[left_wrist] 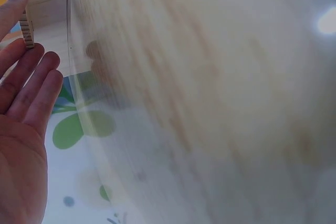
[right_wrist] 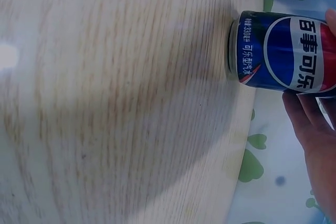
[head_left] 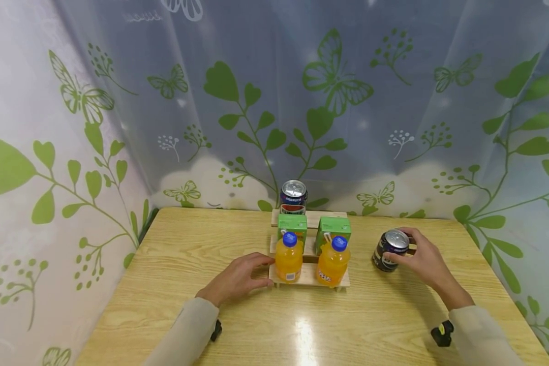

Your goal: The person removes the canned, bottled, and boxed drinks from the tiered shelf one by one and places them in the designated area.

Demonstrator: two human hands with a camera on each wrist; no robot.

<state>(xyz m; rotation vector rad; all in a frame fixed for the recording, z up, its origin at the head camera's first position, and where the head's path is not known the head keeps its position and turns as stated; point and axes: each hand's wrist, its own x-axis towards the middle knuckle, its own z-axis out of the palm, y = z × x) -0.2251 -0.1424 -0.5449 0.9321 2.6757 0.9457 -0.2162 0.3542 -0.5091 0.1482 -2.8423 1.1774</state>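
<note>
One dark blue drinks can [head_left: 386,258], silver-topped, with white Chinese lettering and a red area on its side; located right of the rack and apart from it; whether its base bears on the surface [head_left: 196,244] cannot be told; gripped by the right hand [head_left: 424,260], fingers [right_wrist: 300,113] and thumb curled about opposite sides; one wooden rack [head_left: 309,275], three-stepped, standing on the wood-grained surface; its front step held at the left end by the left hand [head_left: 238,276], thumb at the near corner, foremost fingers at the far corner, remaining fingers extended; on the top step, left, one second can [head_left: 294,196], upright, dark blue with silver top; on the middle step, two green cartons, one left [head_left: 293,222], one right [head_left: 335,226]; on the front step, two bottles of orange drink with blue caps, one left [head_left: 288,260], one right [head_left: 333,264], each before a carton; behind, one patterned curtain [head_left: 265,162], green leaves and butterflies; two pale sleeves, left [head_left: 183,330] and right [head_left: 482,335].
</note>
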